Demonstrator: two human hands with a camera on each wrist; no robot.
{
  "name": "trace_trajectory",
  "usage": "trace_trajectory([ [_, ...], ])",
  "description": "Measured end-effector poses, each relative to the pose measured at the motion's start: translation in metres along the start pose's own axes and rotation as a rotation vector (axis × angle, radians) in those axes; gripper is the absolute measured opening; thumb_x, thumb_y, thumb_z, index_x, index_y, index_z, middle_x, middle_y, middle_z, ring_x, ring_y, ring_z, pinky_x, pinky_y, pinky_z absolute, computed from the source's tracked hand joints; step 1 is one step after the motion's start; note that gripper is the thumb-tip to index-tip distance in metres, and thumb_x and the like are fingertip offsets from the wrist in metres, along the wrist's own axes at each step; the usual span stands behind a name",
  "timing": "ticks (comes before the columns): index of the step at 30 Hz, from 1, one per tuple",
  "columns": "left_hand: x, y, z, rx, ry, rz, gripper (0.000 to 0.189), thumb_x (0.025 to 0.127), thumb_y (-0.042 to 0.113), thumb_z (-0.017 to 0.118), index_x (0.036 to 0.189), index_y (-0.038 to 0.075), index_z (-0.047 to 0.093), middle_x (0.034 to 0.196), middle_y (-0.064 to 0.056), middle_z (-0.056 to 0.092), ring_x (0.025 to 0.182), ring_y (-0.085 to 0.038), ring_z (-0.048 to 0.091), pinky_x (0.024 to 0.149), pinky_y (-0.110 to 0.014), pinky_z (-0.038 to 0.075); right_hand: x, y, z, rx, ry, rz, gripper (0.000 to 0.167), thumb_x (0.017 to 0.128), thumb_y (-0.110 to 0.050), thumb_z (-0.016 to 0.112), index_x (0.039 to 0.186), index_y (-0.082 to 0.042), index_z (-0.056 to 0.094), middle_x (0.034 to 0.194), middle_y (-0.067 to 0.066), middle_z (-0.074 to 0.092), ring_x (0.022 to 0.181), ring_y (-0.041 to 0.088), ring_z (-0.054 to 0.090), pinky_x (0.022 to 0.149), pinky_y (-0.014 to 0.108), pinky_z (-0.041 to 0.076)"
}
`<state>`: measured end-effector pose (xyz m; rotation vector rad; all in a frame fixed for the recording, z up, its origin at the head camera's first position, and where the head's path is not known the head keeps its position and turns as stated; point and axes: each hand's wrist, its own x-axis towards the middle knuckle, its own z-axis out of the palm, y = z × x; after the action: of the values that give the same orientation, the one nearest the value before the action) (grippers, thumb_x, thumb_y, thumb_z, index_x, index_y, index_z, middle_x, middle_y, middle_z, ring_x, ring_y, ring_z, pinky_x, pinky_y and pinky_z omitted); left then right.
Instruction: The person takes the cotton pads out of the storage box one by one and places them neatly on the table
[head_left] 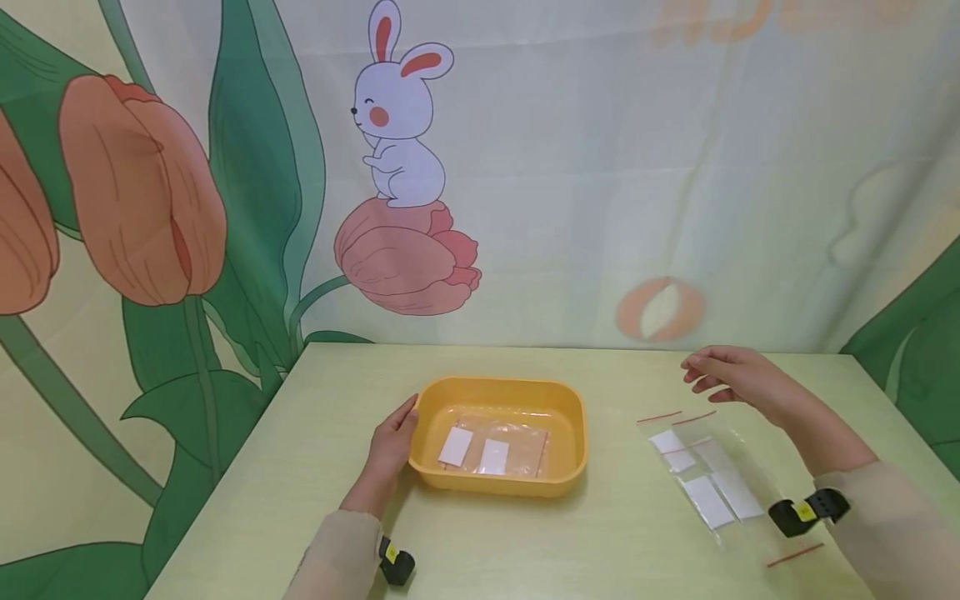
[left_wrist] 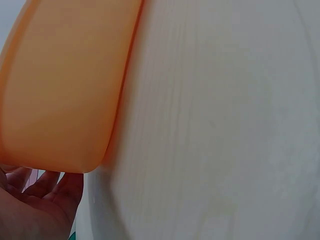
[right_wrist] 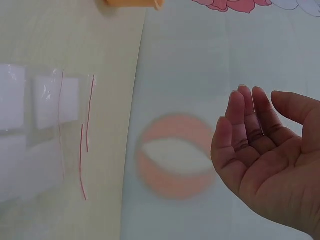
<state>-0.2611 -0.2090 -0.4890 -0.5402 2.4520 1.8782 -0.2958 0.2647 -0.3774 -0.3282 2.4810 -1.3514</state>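
Observation:
A yellow plastic basin (head_left: 498,486) stands on the table. My left hand (head_left: 389,446) grips its left end, thumb at the rim and fingers against the outer wall. In the left wrist view the fingers (left_wrist: 67,192) curve close under that orange-looking end. Inside the basin lie clear zip bags (head_left: 525,446) with white labels and red seal lines. My right hand (head_left: 738,379) is raised over the far right of the table, its fingers loosely bent and its palm bare in the right wrist view. Below it are several more overlapping clear zip bags (head_left: 708,502) with white patches.
The pale table (head_left: 615,542) ends at the back against a hanging cloth (head_left: 540,208) printed with tulips and a rabbit. A black wrist camera (head_left: 397,564) sits on the left sleeve, another camera (head_left: 795,517) on the right one.

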Motion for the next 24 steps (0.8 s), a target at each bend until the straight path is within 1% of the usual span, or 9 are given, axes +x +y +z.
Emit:
trace_trajectory([
  [4,0.0,0.0,0.0,0.004,0.004,0.0,0.047,0.112,0.026,0.041,0.158,0.014,0.041,0.168,-0.014,0.033,0.156,-0.038,0.029,0.128,-0.051,0.031,0.008,-0.012,0.008,0.007,-0.026,-0.027,0.044,0.11,-0.03,0.045,0.13,0.008,0.055,0.103,-0.007,0.067,0.092,0.003,0.066,0.081,0.021,0.058],
  [10,-0.001,0.0,-0.002,-0.004,0.0,-0.001,0.048,0.112,0.027,0.041,0.158,0.014,0.04,0.168,-0.013,0.032,0.157,-0.038,0.028,0.128,-0.051,0.03,0.024,-0.031,0.026,0.007,-0.068,-0.043,0.04,0.11,-0.025,0.044,0.129,0.008,0.056,0.105,-0.004,0.068,0.093,0.006,0.066,0.08,0.022,0.059],
  [14,-0.001,0.0,-0.002,-0.001,-0.003,0.0,0.048,0.112,0.026,0.041,0.158,0.014,0.04,0.168,-0.014,0.032,0.157,-0.039,0.028,0.128,-0.052,0.03,0.034,-0.044,0.034,-0.014,-0.095,-0.052,0.038,0.109,-0.025,0.046,0.126,0.006,0.059,0.104,-0.002,0.069,0.092,0.007,0.066,0.08,0.023,0.059],
  [19,-0.001,0.002,-0.001,-0.004,-0.001,-0.009,0.047,0.112,0.026,0.041,0.157,0.014,0.041,0.168,-0.013,0.032,0.157,-0.038,0.028,0.129,-0.051,0.03,0.042,-0.059,0.043,-0.043,-0.126,-0.053,0.037,0.109,-0.027,0.047,0.125,0.003,0.061,0.104,-0.001,0.069,0.096,0.011,0.068,0.081,0.024,0.058],
  [24,-0.002,0.003,-0.001,-0.001,0.007,-0.018,0.047,0.112,0.026,0.041,0.157,0.015,0.041,0.168,-0.013,0.033,0.157,-0.038,0.028,0.129,-0.051,0.03,0.049,-0.072,0.052,-0.082,-0.152,-0.055,0.037,0.108,-0.027,0.047,0.127,0.001,0.061,0.113,0.01,0.071,0.102,0.017,0.069,0.083,0.024,0.057],
])
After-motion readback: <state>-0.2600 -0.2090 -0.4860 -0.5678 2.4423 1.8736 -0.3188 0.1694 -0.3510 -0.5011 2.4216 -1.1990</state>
